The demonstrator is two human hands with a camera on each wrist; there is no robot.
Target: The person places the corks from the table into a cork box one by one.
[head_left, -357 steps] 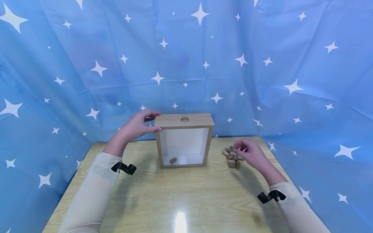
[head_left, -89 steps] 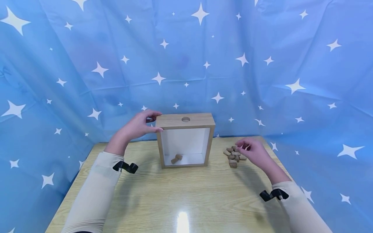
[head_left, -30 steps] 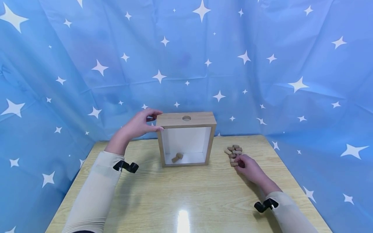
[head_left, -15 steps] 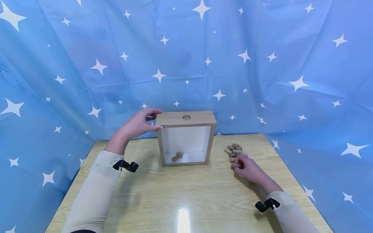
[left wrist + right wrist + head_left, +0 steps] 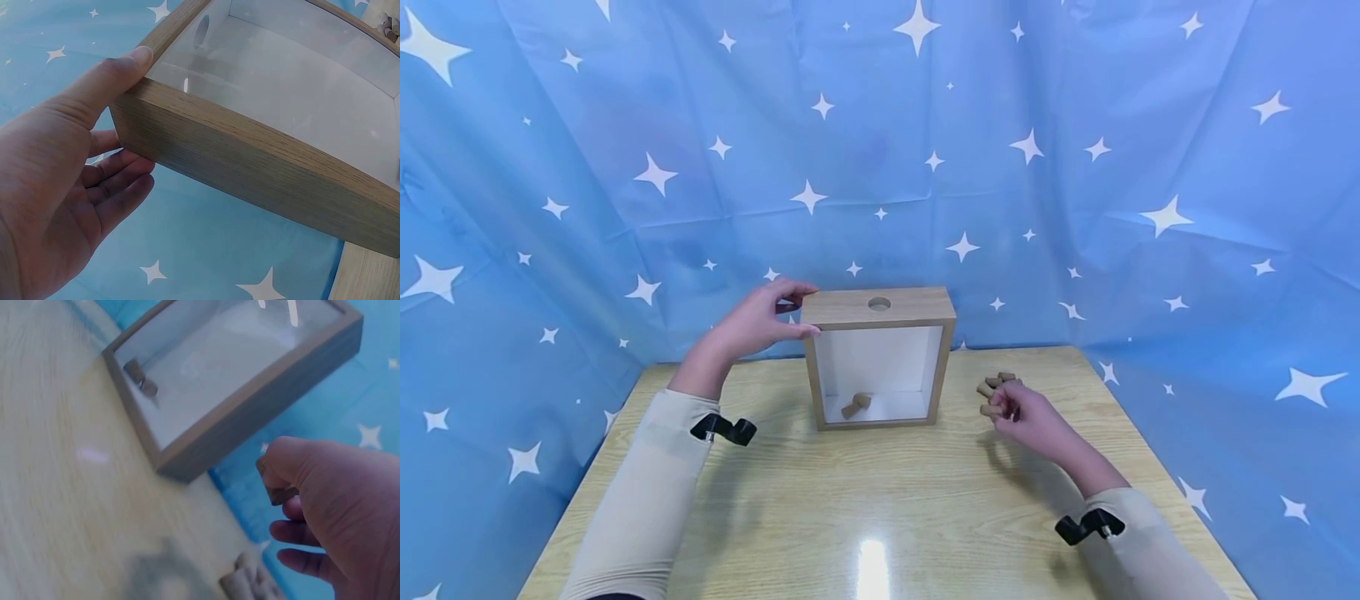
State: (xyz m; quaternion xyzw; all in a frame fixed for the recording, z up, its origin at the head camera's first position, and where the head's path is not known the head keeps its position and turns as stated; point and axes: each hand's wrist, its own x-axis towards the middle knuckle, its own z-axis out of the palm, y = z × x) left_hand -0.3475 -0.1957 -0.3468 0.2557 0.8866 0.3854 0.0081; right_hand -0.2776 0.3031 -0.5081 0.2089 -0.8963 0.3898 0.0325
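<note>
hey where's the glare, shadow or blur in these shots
Head view: bright glare low in frame on the wood-grain table, a soft shadow below the right hand; left wrist view: a short bright streak on the front of the wooden box; right wrist view: soft blur, the heaped corks included.

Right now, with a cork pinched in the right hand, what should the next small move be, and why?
I'd probably carry the right hand over to the round hole in the top of the wooden shadow box. It pinches a cork, the hole is uncovered, the left hand grips the box's upper corner, and two corks already lie inside.
</note>
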